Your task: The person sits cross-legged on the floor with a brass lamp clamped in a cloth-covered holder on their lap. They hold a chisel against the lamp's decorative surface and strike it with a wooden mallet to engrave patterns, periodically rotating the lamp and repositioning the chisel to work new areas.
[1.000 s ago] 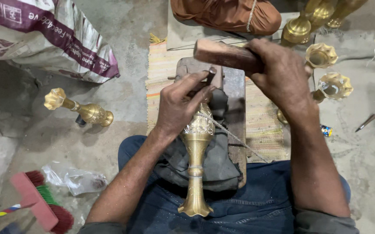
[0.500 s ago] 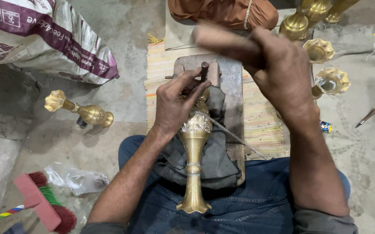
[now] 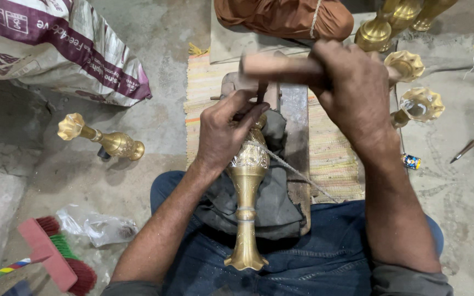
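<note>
Sitting over a dark wooden block [image 3: 294, 126], the person has a tall brass vase with an engraved bulb and flared foot [image 3: 246, 197] lying on a grey cloth [image 3: 272, 203] across the lap, its top end resting at the block. Left hand [image 3: 223, 134] is pinched tight round a thin dark metal punch [image 3: 260, 93] standing on the vase's upper part. Right hand [image 3: 352, 90] is wrapped fully round a wooden mallet handle [image 3: 278, 66], raised just above the block. Left of the block, a second brass vase [image 3: 103, 140] lies on the concrete. Right of it, two scalloped brass cups [image 3: 420, 104]; can't tell what's inside.
</note>
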Action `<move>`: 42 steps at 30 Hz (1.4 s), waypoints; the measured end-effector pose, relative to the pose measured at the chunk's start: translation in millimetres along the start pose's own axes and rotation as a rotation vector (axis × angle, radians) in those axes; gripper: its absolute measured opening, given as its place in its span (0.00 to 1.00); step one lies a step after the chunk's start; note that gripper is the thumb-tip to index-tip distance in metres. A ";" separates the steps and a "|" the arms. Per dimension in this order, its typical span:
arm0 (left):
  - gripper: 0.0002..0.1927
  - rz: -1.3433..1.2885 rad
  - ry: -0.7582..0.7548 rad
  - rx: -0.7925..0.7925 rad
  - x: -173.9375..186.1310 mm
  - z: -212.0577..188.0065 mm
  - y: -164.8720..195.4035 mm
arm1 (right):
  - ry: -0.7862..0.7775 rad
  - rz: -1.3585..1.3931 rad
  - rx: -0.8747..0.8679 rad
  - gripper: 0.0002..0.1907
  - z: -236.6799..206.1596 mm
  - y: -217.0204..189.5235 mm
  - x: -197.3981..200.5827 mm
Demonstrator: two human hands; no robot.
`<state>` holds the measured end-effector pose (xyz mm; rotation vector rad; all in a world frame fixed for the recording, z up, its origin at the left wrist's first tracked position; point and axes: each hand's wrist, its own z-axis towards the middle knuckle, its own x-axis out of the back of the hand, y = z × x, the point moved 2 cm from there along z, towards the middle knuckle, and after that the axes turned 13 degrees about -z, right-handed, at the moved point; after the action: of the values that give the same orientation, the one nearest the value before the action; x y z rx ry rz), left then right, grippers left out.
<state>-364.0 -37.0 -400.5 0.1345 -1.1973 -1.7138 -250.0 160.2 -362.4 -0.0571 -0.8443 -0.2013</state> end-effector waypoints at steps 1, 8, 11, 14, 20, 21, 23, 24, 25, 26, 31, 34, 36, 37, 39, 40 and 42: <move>0.15 -0.022 0.006 -0.017 -0.1 -0.9 0.3 | -0.068 0.093 -0.057 0.17 -0.7 1.0 -1.2; 0.15 -0.050 0.001 -0.096 -0.7 -1.2 -0.8 | -0.205 0.139 -0.128 0.13 -2.2 2.5 -2.1; 0.16 -0.025 -0.006 -0.070 -1.8 -0.9 -2.6 | -0.154 -0.044 -0.076 0.13 -0.4 -0.3 -0.2; 0.17 -0.031 0.004 -0.030 -1.6 -1.9 -3.3 | -0.198 0.286 -0.299 0.14 1.1 1.8 -1.3; 0.16 -0.029 0.003 -0.076 -0.8 0.8 0.0 | -0.086 0.027 -0.106 0.14 2.6 -1.4 0.8; 0.17 -0.014 0.006 -0.066 -1.0 0.2 0.6 | -0.099 0.108 -0.185 0.13 1.7 -0.2 -0.3; 0.17 -0.034 0.012 -0.053 -0.6 -0.5 1.5 | -0.186 0.205 -0.185 0.11 0.0 -0.9 -3.7; 0.17 -0.044 0.014 -0.050 -0.4 -0.9 1.8 | -0.226 0.252 -0.185 0.10 -0.9 -1.0 -4.9; 0.16 -0.048 0.012 -0.058 -0.5 -0.3 1.9 | -0.184 0.173 -0.180 0.12 -1.5 -1.0 -4.4; 0.16 -0.051 0.011 -0.067 -0.5 0.2 1.8 | -0.140 0.095 -0.172 0.14 -2.1 -1.3 -3.8; 0.18 -0.052 0.020 -0.058 0.2 -1.4 1.1 | -0.184 0.187 -0.175 0.12 -3.3 -3.4 -8.0; 0.18 -0.050 0.012 -0.057 0.2 -1.0 0.3 | -0.164 0.112 -0.145 0.15 -1.5 -3.6 -10.8; 0.18 -0.043 0.017 -0.067 0.6 -0.9 0.2 | -0.204 0.291 -0.183 0.16 -1.2 -1.7 -13.1; 0.18 -0.049 0.011 -0.071 0.3 -0.3 0.0 | -0.186 0.209 -0.183 0.15 -1.3 -0.9 -13.1; 0.17 -0.060 -0.003 -0.076 -0.6 0.5 0.1 | -0.152 0.045 -0.186 0.14 -1.8 0.6 -12.5; 0.17 -0.057 -0.004 -0.066 -0.6 0.3 0.1 | -0.179 0.146 -0.200 0.13 -2.2 1.5 -13.3; 0.18 -0.051 -0.004 -0.048 -0.2 0.2 0.5 | -0.230 0.348 -0.223 0.11 -2.5 2.8 -15.0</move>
<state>-363.7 -36.7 -400.1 0.1341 -1.1638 -1.7862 -257.3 164.9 -375.2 -0.4398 -1.0230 0.0407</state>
